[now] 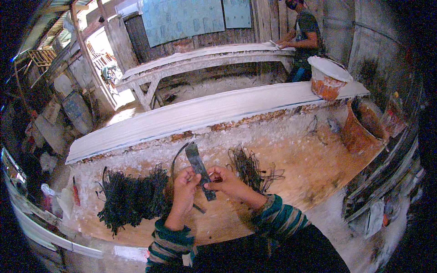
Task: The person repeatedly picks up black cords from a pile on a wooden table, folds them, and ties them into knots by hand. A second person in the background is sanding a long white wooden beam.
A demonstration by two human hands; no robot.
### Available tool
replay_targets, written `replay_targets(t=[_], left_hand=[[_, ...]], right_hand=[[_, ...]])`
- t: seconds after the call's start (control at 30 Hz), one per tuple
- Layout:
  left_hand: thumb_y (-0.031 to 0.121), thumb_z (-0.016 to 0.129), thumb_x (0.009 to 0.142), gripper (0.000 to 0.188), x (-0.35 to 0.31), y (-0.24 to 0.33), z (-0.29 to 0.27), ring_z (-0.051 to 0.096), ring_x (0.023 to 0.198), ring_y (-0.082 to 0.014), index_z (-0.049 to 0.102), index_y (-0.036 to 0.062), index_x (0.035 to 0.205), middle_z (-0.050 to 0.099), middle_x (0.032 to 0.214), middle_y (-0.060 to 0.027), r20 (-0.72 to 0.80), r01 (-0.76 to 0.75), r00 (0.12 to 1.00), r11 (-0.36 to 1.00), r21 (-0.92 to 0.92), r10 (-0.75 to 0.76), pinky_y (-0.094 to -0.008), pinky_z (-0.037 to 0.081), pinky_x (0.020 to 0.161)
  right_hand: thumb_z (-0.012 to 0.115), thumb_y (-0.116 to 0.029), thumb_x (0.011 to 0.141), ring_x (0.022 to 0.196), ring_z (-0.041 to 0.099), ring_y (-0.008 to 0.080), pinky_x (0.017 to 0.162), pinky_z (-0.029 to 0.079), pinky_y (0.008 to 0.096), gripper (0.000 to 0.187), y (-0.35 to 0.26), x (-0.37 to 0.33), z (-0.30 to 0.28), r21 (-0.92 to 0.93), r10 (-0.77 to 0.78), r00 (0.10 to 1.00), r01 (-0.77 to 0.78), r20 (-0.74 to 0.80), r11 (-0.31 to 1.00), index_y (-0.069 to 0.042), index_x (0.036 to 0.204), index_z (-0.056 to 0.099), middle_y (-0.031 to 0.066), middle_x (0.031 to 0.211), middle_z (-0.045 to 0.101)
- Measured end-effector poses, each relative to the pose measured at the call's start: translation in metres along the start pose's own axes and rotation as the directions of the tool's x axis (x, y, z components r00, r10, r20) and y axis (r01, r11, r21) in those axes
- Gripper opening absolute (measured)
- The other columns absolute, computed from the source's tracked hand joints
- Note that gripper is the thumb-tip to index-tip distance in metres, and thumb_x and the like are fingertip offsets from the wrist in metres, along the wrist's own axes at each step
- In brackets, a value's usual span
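Note:
Between my two hands, over the near part of the wooden board, is a flat dark grey strip [195,160], tilted with its upper end leaning left. My left hand [184,186] pinches it from the left side, and a thin black band [176,158] curves up beside that hand. My right hand [225,182] has its thumb and fingers closed on the strip's right edge. Left of my left hand lies a thick pile of black cords [134,198]. A looser bundle of dark looped cords [248,167] rests just beyond my right hand.
A long white-coated bench [182,119] runs behind the board [300,168]. On its right end stands a white-crusted bucket [328,82]; an orange-brown bucket [359,127] lies tipped at the board's right. A red-handled tool [76,193] is at far left. Another person [306,41] works at the far table [205,57].

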State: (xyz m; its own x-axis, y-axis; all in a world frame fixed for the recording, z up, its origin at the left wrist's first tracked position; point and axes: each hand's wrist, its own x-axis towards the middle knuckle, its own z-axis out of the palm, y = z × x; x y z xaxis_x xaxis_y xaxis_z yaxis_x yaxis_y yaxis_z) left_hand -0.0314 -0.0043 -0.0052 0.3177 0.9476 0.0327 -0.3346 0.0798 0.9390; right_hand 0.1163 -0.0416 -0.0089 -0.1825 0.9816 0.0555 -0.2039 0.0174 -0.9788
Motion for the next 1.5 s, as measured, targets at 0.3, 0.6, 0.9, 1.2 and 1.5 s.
replay_targets(t=[0.3,0.6,0.9,1.2,1.5], left_hand=[[0.009,0.056,0.078,0.023,0.002,0.001,0.002,0.052,0.071,-0.0094,0.049,0.0038,0.099,0.053,0.084,-0.0009,0.115,0.039,0.992,0.993,0.11,-0.052,-0.0227,0.045,0.06],[0.008,0.054,0.079,0.023,0.001,0.004,0.002,0.055,0.076,-0.0123,0.049,0.0021,0.101,0.056,0.089,-0.0045,0.227,0.081,0.971,0.997,0.002,-0.079,-0.0269,0.048,0.064],[0.004,0.055,0.077,0.025,0.001,0.007,0.001,0.055,0.082,-0.0121,0.048,0.0031,0.102,0.056,0.091,-0.0031,0.208,0.14,0.968,0.99,0.009,-0.138,-0.0253,0.046,0.07],[-0.001,0.053,0.074,0.032,0.004,0.004,-0.005,0.054,0.084,-0.0123,0.046,0.002,0.105,0.055,0.093,-0.0044,0.267,0.106,0.958,0.994,0.019,-0.108,-0.0257,0.046,0.07],[0.003,0.057,0.074,0.026,-0.003,0.015,0.004,0.055,0.079,-0.0123,0.051,0.0023,0.1,0.057,0.087,-0.0037,0.218,0.11,0.971,0.993,-0.048,-0.097,-0.0269,0.046,0.068]], right_hand=[[0.062,-0.005,0.072,0.071,0.052,0.0097,0.064,0.044,0.0247,0.029,0.0,0.002,-0.004,-0.135,-0.083,0.994,0.074,-0.068,0.988,-0.006,0.097,0.048,0.0016,0.078,0.055],[0.061,-0.003,0.072,0.07,0.051,0.0085,0.063,0.044,0.0231,0.027,-0.006,0.002,-0.007,-0.107,-0.049,0.995,0.04,-0.084,0.993,-0.006,0.097,0.048,-0.0003,0.075,0.053],[0.061,-0.005,0.074,0.06,0.049,0.0063,0.054,0.042,0.0198,0.026,-0.007,0.001,-0.006,-0.027,-0.085,0.991,0.082,-0.102,0.996,-0.006,0.096,0.048,-0.0029,0.066,0.05],[0.062,-0.006,0.073,0.058,0.049,0.0066,0.051,0.04,0.0198,0.028,-0.019,-0.004,0.0,0.013,-0.056,0.988,0.059,-0.142,0.998,-0.006,0.097,0.047,-0.0024,0.066,0.05],[0.062,-0.007,0.073,0.059,0.047,0.0053,0.052,0.038,0.0189,0.027,-0.02,-0.002,-0.004,-0.014,-0.068,0.986,0.067,-0.155,0.998,-0.005,0.096,0.049,-0.0035,0.065,0.049]])
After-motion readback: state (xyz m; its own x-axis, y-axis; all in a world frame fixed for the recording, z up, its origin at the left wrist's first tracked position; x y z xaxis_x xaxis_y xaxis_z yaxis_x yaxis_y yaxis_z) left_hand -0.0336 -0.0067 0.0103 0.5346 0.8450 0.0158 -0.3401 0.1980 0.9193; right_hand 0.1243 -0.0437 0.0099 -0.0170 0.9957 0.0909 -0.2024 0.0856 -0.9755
